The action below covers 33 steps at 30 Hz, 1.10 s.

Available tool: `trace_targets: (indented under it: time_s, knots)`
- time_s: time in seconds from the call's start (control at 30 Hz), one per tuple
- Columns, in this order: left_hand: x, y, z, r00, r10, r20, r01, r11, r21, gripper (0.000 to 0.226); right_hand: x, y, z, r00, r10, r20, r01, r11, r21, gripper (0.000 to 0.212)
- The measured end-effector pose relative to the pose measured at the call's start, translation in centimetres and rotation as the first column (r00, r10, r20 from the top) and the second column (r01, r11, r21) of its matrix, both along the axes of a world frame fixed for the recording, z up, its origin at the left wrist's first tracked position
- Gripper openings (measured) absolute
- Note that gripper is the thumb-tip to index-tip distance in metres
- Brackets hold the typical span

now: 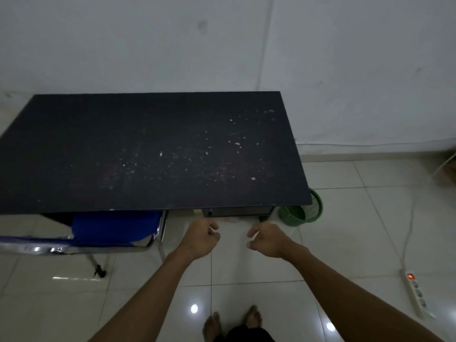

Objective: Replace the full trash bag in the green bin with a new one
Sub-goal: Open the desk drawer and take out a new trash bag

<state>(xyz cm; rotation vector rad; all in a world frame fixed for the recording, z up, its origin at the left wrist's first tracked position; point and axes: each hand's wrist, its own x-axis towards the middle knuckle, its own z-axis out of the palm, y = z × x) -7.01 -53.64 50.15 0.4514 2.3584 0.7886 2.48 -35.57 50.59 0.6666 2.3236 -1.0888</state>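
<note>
One green bin (302,212), two hands.

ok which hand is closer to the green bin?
Right. The right hand is just left of the green bin and a bit nearer the camera; the left hand is further left, beyond the right hand.

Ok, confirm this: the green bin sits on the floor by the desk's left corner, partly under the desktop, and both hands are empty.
Wrong side. The head view shows the green bin by the right corner of the desk, partly under it. The left hand and right hand look empty.
</note>
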Motion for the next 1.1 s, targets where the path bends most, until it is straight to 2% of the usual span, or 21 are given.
trace_targets:
  time_s: [0.13,0.37,0.63,0.9,1.1]
  knots:
    - [0.5,-1.4,-0.9,0.999,0.045,-0.007,-0.044,0.999,0.031,0.023,0.3,-0.9,-0.3,0.998,0.047,-0.035,-0.047,0.999,-0.004,0.032]
    - [3.5,-3.0,-2.1,0.995,0.102,0.024,-0.102,0.994,0.030,0.023,1.8,-0.6,-1.9,0.998,0.000,-0.070,-0.001,1.000,-0.010,0.027]
    - [6.4,-0.8,-6.2,0.966,0.255,0.037,-0.257,0.963,0.083,0.022,1.4,1.9,-7.1,0.993,-0.005,-0.120,-0.006,0.996,-0.087,0.044]
    - [3.4,3.8,-15.0,0.936,0.351,0.015,-0.348,0.918,0.189,0.030,-2.1,4.4,-16.0,0.942,-0.077,-0.327,0.076,0.997,-0.016,0.038]
    - [-1.1,4.6,-22.9,0.901,0.434,-0.029,-0.401,0.854,0.332,0.037,-5.6,4.3,-23.7,0.810,-0.148,-0.568,0.194,0.981,0.020,0.023]
